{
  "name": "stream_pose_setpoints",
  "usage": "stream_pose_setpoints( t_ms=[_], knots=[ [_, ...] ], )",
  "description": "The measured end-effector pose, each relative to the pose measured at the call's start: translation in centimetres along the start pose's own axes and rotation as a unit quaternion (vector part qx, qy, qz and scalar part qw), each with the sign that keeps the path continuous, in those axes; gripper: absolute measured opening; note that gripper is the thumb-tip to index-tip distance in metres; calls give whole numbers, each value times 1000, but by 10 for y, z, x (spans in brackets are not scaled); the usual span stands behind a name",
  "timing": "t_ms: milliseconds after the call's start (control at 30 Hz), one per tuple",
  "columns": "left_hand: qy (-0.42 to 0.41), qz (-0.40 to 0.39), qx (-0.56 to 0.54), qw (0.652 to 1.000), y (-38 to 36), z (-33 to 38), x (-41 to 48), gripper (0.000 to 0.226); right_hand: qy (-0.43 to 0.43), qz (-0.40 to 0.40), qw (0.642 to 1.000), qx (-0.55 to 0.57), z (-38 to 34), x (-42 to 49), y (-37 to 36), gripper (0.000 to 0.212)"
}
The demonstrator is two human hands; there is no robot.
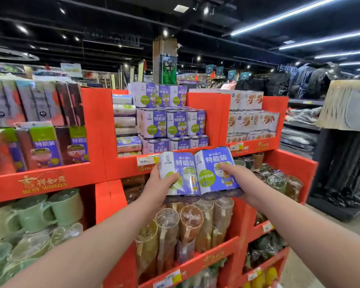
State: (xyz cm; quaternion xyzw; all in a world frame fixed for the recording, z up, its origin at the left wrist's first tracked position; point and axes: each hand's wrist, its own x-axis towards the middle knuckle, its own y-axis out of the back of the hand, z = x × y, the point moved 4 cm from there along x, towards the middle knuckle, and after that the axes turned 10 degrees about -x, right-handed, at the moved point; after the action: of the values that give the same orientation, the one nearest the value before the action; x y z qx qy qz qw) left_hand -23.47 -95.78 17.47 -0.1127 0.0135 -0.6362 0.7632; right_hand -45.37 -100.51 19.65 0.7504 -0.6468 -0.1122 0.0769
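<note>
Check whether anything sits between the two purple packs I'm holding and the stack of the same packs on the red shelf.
Nothing visible does. The left hand holds the left pack, the right hand the right pack, before the red shelf's lip; the matching stack sits behind and above it.

"特能装" packs (215, 161), "BEST WISHES" shelf (85, 173)

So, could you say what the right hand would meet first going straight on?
The right hand, gripping a purple-and-white pack, likely meets the red cardboard shelf lip first; depth unclear.
</note>
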Motion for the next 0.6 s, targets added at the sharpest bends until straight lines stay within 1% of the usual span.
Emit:
stream_pose_setpoints(
  t_ms=[33, 67, 200, 267, 300, 400, 433, 533, 600],
  knots=[
    [-2, 6, -7, 1000, 4, -1, 9, 50, 7, -8, 1000, 7, -2, 11, -3, 33],
    [-6, 10, -9, 1000, 7, -1, 17, 50, 12, -8, 1000, 8, -5, 22, -6, 30],
    [-23, 34, 8, 999, 22, 3, 50, 50, 44, -28, 999, -12, -20, 64, -16, 28],
    [-36, 50, 15, 998, 29, 6, 63, 43, 47, -46, 997, -34, -28, 88, -23, 30],
    [-42, 56, 19, 997, 31, 7, 71, 41, 57, -60, 995, -47, -34, 100, -27, 37],
    [-59, 80, 28, 995, 37, 10, 95, 42, 89, -101, 987, -90, -48, 142, -35, 84],
    [-65, 89, 33, 993, 37, 11, 104, 43, 104, -110, 984, -95, -55, 153, -36, 86],
    [-74, 124, 37, 989, 34, 14, 134, 51, 157, -138, 973, -97, -82, 190, -31, 56],
    [-90, 143, 32, 985, 27, 20, 153, 46, 203, -153, 962, -98, -104, 217, -24, 47]
  ],
)
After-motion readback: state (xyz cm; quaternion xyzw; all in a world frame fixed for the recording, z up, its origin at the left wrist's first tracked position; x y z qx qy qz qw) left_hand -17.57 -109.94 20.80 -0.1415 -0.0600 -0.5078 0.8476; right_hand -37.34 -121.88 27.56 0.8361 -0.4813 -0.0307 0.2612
